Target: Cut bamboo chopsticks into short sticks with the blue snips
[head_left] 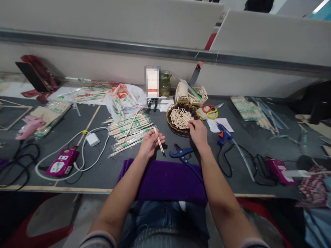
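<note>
While my left hand (150, 144) grips thin sticks (158, 140), my right hand (199, 134) is at the basket (168, 121)

As I sit at the dark table (160, 117), my left hand is closed round the thin sticks, pinching them near their upper ends between thumb and fingers, with their lower ends slanting down to the right; my right hand reaches over the near right rim of the basket, fingers bent and tips at the pile of short wooden pieces (180, 117) inside; I cannot tell whether it has a piece pinched. Between my hands lies a blue cutter (181, 151), one handle stretching over the purple cloth (168, 181) at the table's near edge; just beyond my left hand are wrapped chopsticks (131, 129), laid side by side, with a plastic bag (128, 100) behind them. Behind the basket stand small wooden boxes (199, 100); to its right are scissors (212, 111) with red and yellow handles, and nearer me a blue glue gun (224, 135) beside a white paper (224, 124); well off to my left are a purple power box (62, 162), a white charger (93, 139) and a pink glue gun (31, 126).
</note>
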Demonstrator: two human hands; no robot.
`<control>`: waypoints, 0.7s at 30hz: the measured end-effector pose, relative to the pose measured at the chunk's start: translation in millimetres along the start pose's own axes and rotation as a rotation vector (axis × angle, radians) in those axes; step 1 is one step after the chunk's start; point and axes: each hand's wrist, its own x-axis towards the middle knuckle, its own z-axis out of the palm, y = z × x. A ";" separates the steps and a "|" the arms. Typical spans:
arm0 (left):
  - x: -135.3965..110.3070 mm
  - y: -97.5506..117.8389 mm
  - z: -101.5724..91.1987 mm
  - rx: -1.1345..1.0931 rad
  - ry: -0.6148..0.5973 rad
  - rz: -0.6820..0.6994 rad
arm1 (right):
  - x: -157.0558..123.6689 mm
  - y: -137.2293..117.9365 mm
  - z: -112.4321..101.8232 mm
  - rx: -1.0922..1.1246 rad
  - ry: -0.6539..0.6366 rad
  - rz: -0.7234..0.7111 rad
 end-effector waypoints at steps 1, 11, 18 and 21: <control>-0.3 0.2 0.3 -0.003 -0.003 -0.004 | 3.0 1.3 0.6 -0.026 -0.010 -0.001; -1.1 1.0 2.0 -0.009 -0.009 -0.012 | -3.2 6.5 -4.2 -0.036 -0.183 -0.174; -0.1 -0.9 -0.5 0.021 -0.022 -0.004 | -6.3 4.9 -9.2 -0.222 -0.234 -0.256; 0.6 -1.4 -1.3 0.023 -0.022 0.000 | -3.3 8.8 -13.0 -0.292 -0.237 -0.231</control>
